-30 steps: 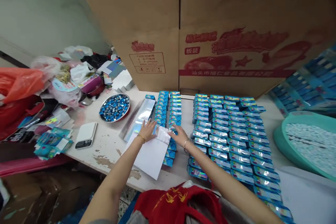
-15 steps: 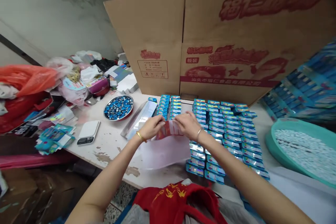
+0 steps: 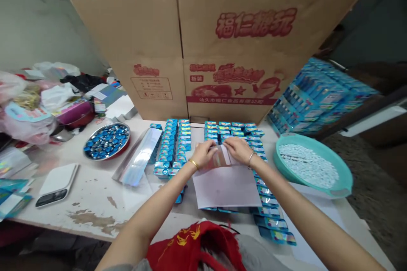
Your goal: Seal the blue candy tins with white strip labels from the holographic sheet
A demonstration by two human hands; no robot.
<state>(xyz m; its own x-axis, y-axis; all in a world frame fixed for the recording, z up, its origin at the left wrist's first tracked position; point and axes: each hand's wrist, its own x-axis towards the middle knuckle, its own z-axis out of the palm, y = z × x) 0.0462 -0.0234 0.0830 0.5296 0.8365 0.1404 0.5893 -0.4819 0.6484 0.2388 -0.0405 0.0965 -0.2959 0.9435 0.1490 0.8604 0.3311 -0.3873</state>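
My left hand [image 3: 204, 155] is closed, its thumb and fingers pinching the left side of a white sheet [image 3: 227, 187] near its top. My right hand [image 3: 239, 150] pinches the same sheet on the right. Between the hands its upper part looks clear and shiny, like plastic film. The sheet hangs tilted toward me over the small blue packs [image 3: 275, 222] and hides some of them. More rows of blue packs [image 3: 171, 139] stand beyond and left of my left hand. A shiny film strip [image 3: 141, 159] lies left of those rows.
A steel bowl [image 3: 126, 144] of blue caps and a white scale [image 3: 60, 180] stand on the left. A green basin [image 3: 345, 178] of small white pieces sits right. A tall cardboard sheet [image 3: 159, 29] borders the back; stacked blue packs [image 3: 305, 93] stand behind the basin.
The view has turned right, so the table things appear further left. Both hands still grip the sheet, which has shifted right relative to the table and covers some blue packs.
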